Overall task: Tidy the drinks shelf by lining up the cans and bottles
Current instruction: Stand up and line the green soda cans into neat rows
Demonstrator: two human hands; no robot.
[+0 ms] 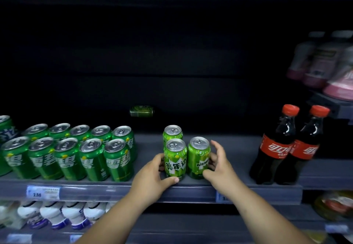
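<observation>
Three light-green Mirinda cans [175, 159] are standing upright near the shelf [238, 148] front — two touching side by side, one behind the left. Another green can [141, 111] is lying on its side far back. Dark-green Sprite cans [91, 159] are sitting in two rows at left, two red-capped cola bottles [275, 148] standing at right.

1. Left hand [152, 175]: bare, with a short thumbnail showing.
2. Right hand [219, 165]: bare, with slim fingers.
3. Left forearm [114, 215] and right forearm [257, 209]: bare down to the picture's lower edge.

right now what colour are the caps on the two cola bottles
Red. The caps on both cola bottles show best in the head view.
</observation>
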